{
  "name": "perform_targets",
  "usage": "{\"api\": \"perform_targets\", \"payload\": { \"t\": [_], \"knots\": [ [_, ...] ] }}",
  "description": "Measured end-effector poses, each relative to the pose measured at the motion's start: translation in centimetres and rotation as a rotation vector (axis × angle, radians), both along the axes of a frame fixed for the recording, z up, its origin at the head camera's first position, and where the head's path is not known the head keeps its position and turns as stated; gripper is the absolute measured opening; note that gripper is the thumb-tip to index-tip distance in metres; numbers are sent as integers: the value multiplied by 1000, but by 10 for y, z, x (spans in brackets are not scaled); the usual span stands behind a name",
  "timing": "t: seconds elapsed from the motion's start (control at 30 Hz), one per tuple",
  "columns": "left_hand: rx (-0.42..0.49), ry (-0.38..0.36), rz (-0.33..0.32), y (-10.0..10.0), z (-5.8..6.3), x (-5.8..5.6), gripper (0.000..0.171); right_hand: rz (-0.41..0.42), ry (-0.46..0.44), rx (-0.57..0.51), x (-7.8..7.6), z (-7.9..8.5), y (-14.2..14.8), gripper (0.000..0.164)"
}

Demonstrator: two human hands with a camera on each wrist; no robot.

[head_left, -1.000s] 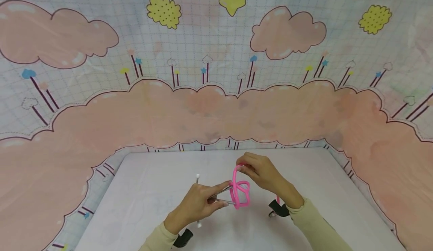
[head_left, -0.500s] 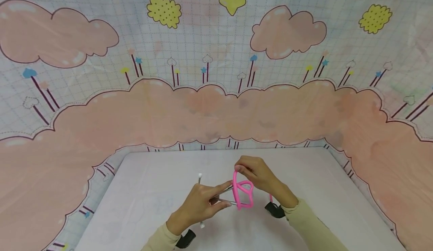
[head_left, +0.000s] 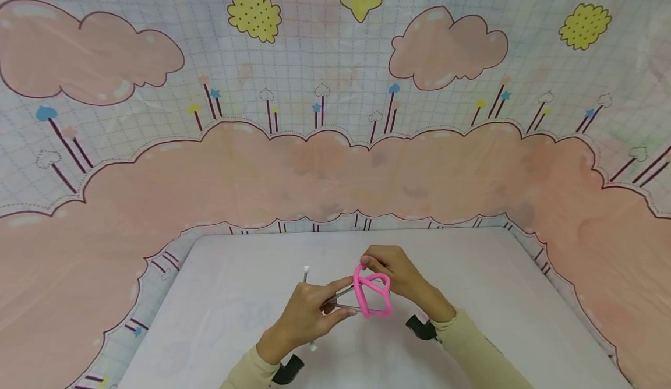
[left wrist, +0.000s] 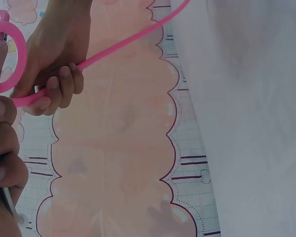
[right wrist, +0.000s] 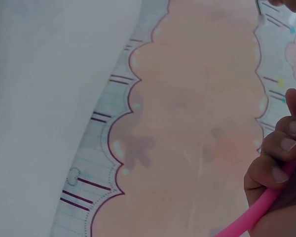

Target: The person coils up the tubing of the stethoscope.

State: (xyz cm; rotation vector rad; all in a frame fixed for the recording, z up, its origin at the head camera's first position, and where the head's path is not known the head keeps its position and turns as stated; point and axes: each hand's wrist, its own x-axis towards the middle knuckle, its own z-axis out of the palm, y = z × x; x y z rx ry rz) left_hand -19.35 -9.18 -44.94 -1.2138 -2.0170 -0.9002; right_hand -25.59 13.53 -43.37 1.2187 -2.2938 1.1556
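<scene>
My left hand [head_left: 306,316] holds two crossed metal knitting needles [head_left: 346,306] with white knobs behind the hand. Thick pink cord [head_left: 359,297] loops around their front ends. To the right, my right hand [head_left: 394,268] pinches the top of the cord by the needles. The left wrist view shows the cord [left wrist: 123,43] passing under the right hand's curled fingers [left wrist: 65,86] and running off taut to the upper right. In the right wrist view, the cord [right wrist: 251,216] crosses my right palm beneath bent fingers [right wrist: 269,170]. The palm of my left hand is mostly hidden.
Both hands are above a white table [head_left: 472,267]. Behind it hangs a cloth [head_left: 335,176] printed with clouds and stars. Black wrist mounts [head_left: 288,370] sit beneath both forearms.
My right hand has moved slightly down and left, drawing the cord's top closer to the needles. The pink loops have turned to face more forward. The left hand shifts only slightly.
</scene>
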Motion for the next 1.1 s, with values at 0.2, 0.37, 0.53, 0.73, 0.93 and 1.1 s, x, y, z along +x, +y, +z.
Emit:
{"api": "perform_targets", "payload": {
  "t": [0.2,0.37,0.53,0.73,0.93,1.1],
  "knots": [
    [16,-7,21,1,-2,0,51,29,-140,9,3,-8,-5,19],
    [32,3,19,1,-4,0,56,27,-224,25,10,-4,-9,16],
    [40,-2,19,-1,-4,0,48,57,-239,24,9,-12,-8,12],
    [85,-22,23,-2,-5,-2,49,21,-241,32,9,-15,-7,17],
    [170,-67,103,-6,-4,-7,50,-78,-299,59,10,-18,-3,21],
    [228,-107,210,-10,-3,-8,55,-98,-246,81,12,-22,1,19]
  ]
}}
